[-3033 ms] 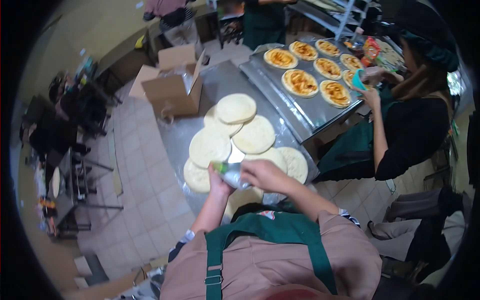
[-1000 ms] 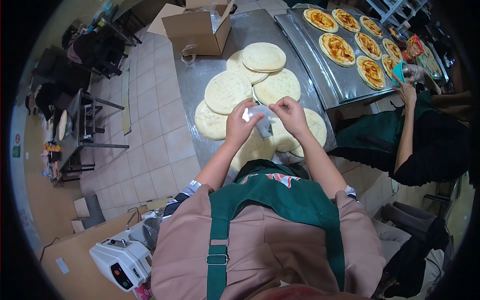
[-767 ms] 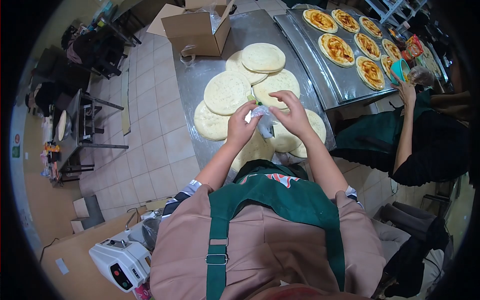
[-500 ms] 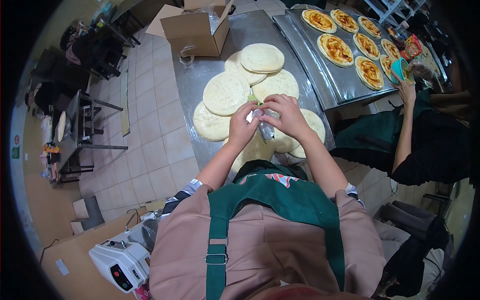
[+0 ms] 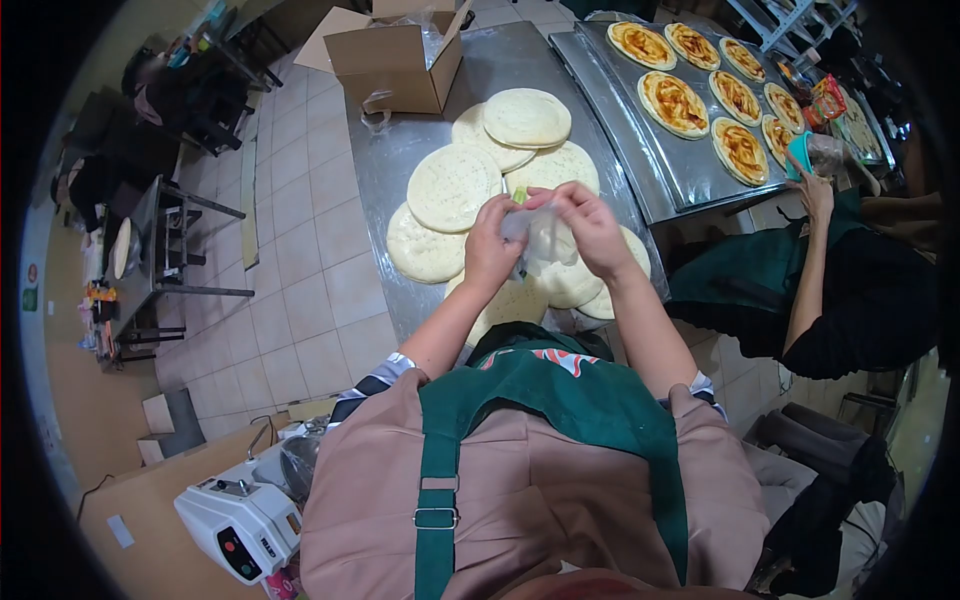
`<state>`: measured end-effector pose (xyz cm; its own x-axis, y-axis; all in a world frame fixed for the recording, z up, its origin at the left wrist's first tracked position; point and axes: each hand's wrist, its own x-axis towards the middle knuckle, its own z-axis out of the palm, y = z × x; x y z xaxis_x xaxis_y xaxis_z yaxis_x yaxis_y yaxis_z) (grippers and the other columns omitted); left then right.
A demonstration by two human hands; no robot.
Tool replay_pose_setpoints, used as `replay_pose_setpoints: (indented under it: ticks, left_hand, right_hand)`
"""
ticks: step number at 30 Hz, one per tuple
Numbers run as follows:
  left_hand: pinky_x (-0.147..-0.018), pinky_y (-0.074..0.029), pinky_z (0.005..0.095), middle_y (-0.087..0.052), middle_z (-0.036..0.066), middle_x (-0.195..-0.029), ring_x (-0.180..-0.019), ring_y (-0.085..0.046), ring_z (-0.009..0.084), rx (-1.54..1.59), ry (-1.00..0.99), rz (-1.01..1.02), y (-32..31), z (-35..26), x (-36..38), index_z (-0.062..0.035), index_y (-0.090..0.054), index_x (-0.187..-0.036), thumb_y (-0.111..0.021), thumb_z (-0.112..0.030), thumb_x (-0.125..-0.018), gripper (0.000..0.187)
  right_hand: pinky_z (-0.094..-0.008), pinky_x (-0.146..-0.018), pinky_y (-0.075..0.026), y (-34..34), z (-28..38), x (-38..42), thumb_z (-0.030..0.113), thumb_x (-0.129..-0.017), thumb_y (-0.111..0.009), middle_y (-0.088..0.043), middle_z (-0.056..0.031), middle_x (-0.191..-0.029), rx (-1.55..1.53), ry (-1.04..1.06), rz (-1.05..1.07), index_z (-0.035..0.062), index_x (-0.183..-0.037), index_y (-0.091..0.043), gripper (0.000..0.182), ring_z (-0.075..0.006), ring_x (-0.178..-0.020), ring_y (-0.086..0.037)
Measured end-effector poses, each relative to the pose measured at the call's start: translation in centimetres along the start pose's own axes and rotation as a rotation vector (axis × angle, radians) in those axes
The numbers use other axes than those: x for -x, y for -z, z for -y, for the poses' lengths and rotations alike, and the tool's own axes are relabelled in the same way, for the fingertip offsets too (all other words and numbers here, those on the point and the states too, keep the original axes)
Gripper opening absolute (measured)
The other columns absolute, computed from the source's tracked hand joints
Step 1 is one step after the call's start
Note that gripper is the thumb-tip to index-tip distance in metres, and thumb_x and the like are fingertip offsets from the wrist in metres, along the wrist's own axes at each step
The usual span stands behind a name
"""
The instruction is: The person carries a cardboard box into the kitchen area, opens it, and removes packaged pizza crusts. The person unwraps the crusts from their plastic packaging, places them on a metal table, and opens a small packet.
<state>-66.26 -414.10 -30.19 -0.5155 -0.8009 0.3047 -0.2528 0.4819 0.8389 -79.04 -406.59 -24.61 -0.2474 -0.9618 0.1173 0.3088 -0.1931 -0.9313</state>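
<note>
My fingers pinch a small clear plastic packet (image 5: 527,225) between left hand (image 5: 490,250) and right hand (image 5: 592,228), mid-frame, above plain dough rounds (image 5: 455,187).

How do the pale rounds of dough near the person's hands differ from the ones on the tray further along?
The plain dough rounds are bare and pale, while the sauced rounds carry an orange-red spread. The plain dough rounds overlap in a loose heap on the steel table; the sauced rounds lie apart in rows on the metal tray. The plain ones sit under the wearer's hands, the sauced ones by a co-worker's hand. Both are flat and round.
</note>
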Motion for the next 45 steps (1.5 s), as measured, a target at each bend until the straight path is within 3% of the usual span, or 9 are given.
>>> replay_pose_setpoints:
  ticks: [5,7,10,14,16,23,31,35,45]
  left_hand:
    - [-0.077,-0.041,0.0327,-0.053,0.015,-0.096,-0.092,-0.051,0.0291,0.094,0.123,0.015,0.5,1.0,-0.2,-0.0038,-0.051,-0.087,-0.056,-0.01,-0.068,0.021]
    - [-0.077,-0.041,0.03,-0.056,0.014,-0.097,-0.088,-0.054,0.0235,0.06,0.016,-0.051,0.5,1.1,-0.4,-0.0027,-0.054,-0.082,-0.058,-0.011,-0.07,0.015]
    - [-0.074,-0.042,0.0292,-0.055,0.015,-0.1,-0.085,-0.055,0.0211,0.026,-0.01,-0.032,0.6,0.9,-0.5,-0.0017,-0.055,-0.078,-0.058,-0.011,-0.072,0.011]
    - [-0.072,-0.043,0.0269,-0.054,0.015,-0.102,-0.082,-0.055,0.0177,0.169,0.125,0.057,0.6,0.6,-0.9,0.0003,-0.055,-0.076,-0.058,-0.01,-0.074,0.011]
    - [-0.068,-0.043,0.0247,-0.055,0.015,-0.099,-0.08,-0.055,0.0141,0.547,0.391,0.133,0.6,0.5,-1.0,0.0028,-0.056,-0.074,-0.057,-0.01,-0.075,0.013]
    - [-0.07,-0.042,0.023,-0.053,0.012,-0.102,-0.083,-0.053,0.0121,0.737,0.526,0.146,1.1,0.3,-0.7,0.003,-0.059,-0.079,-0.056,-0.013,-0.078,0.016]
    - [-0.078,-0.04,0.0292,-0.056,0.013,-0.1,-0.091,-0.054,0.0217,0.226,0.081,0.105,0.6,1.6,-0.1,-0.0034,-0.06,-0.079,-0.061,-0.016,-0.07,0.015]
    - [-0.078,-0.041,0.03,-0.056,0.013,-0.098,-0.092,-0.054,0.0253,0.182,0.043,0.071,0.2,1.5,-0.2,-0.0039,-0.058,-0.077,-0.061,-0.012,-0.066,0.015]
    - [-0.076,-0.043,0.0323,-0.056,0.011,-0.097,-0.089,-0.054,0.0271,-0.034,-0.122,0.048,0.6,0.6,-0.5,-0.0051,-0.057,-0.083,-0.058,-0.01,-0.065,0.019]
  right_hand:
    - [-0.0299,-0.074,-0.044,3.0,4.3,-0.1,0.012,-0.087,-0.04,-0.056,-0.0073,-0.076,-0.116,0.284,-0.186,0.0057,-0.088,-0.044,0.007,-0.0155,-0.075,-0.054]
    - [-0.0264,-0.064,-0.044,3.1,6.1,0.1,0.015,-0.082,-0.049,-0.056,-0.0059,-0.073,0.73,0.504,-0.645,0.0056,-0.084,-0.052,0.01,-0.0154,-0.065,-0.055]
    - [-0.0255,-0.06,-0.043,1.7,6.3,0.8,0.016,-0.074,-0.057,-0.056,-0.0061,-0.075,1.211,0.377,-0.417,0.0068,-0.08,-0.059,0.011,-0.0182,-0.065,-0.055]
    - [-0.0307,-0.063,-0.044,-0.9,0.5,1.0,0.019,-0.068,-0.059,-0.057,-0.0071,-0.081,0.971,0.205,-0.01,0.0094,-0.084,-0.059,0.018,-0.0231,-0.073,-0.056]
    - [-0.032,-0.064,-0.044,-1.2,-2.0,0.9,0.021,-0.067,-0.06,-0.056,-0.0079,-0.084,1.008,0.143,-0.04,0.0086,-0.086,-0.056,0.022,-0.0238,-0.075,-0.056]
    - [-0.0348,-0.064,-0.044,-2.0,-2.3,1.0,0.023,-0.067,-0.059,-0.055,-0.0096,-0.085,1.122,0.077,-0.08,0.006,-0.087,-0.051,0.027,-0.0275,-0.075,-0.056]
    - [-0.0206,-0.062,-0.043,0.5,-3.3,0.1,0.007,-0.075,-0.054,-0.059,-0.0045,-0.076,0.187,-0.254,-0.212,0.0001,-0.084,-0.058,0.012,-0.0087,-0.067,-0.054]
    - [-0.0207,-0.066,-0.042,0.6,-2.8,0.2,0.007,-0.075,-0.056,-0.058,-0.0027,-0.079,0.002,-0.321,-0.154,0.0,-0.083,-0.058,0.011,-0.0086,-0.072,-0.053]
    - [-0.0199,-0.074,-0.039,1.6,-1.4,0.6,0.002,-0.076,-0.054,-0.054,-0.0032,-0.089,0.134,-0.134,-0.052,0.0008,-0.083,-0.057,0.008,-0.0089,-0.081,-0.051]
